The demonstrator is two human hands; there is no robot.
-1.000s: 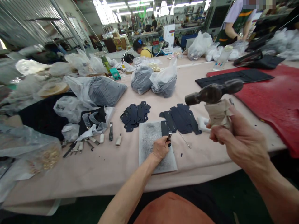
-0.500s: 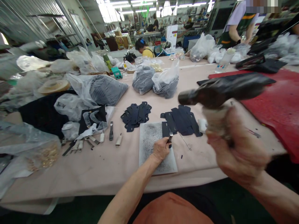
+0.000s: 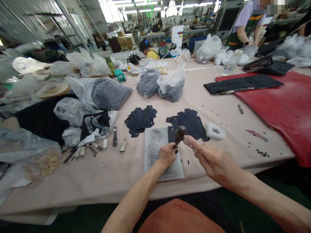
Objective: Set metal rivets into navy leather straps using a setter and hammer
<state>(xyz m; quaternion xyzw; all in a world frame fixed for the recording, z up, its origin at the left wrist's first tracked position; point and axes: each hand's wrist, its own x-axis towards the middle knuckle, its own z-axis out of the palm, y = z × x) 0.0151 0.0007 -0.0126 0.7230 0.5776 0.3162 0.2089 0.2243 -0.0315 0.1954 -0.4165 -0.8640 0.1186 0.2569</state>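
Two hands are engaged, at the centre and right of centre of the frame. Left hand [image 3: 167, 153]: grip closed, fingers wrapped round a punch [image 3: 176, 146], most of it concealed by the hammer [image 3: 181, 131]. Right hand [image 3: 211, 158]: grip closed on the hammer's handle. The hammer's head sits over the top of the punch; whether the two touch cannot be told.

The board [image 3: 153, 150], pale and dark-speckled, lies flat on the desk [image 3: 114, 181], lower centre of the frame. A black strip [image 3: 171, 132] lies on its upper right part, just beyond the left hand.

Black pieces are heaped in two lots: left pile [image 3: 143, 119] just above the board's left corner, right pile [image 3: 189, 124] above and right of the board. A white block [image 3: 215, 131], darkly marked on top, stands beside the right pile.

Right of frame: red sheet [image 3: 274, 103] and, at lower right, loose black bits [image 3: 262, 153]. Upper centre: two filled bags [image 3: 147, 84], side by side. Upper right: a co-worker [image 3: 243, 32], arms lowered to the desk.
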